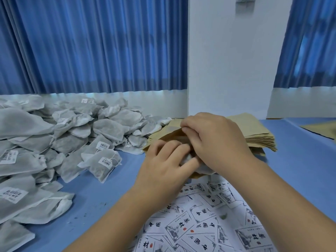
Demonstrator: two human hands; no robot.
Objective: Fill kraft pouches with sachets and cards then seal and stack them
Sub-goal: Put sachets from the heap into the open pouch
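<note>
At the middle of the blue table (300, 160), your right hand (209, 140) pinches the upper lip of a kraft pouch (163, 135), fingers curled tight on the matte brown paper. Your left hand (163, 160) has its fingers bent close around a soft white mesh sachet (187, 159) at the pouch's mouth. That mouth faces your left hand; your hands hide its long axis. Just behind lies a flat stack of pouches (254, 131). A heap of sachets (72, 133), grey and pillowy with barcode tags, lies to your left, and printed cards (209, 215) are scattered near you.
</note>
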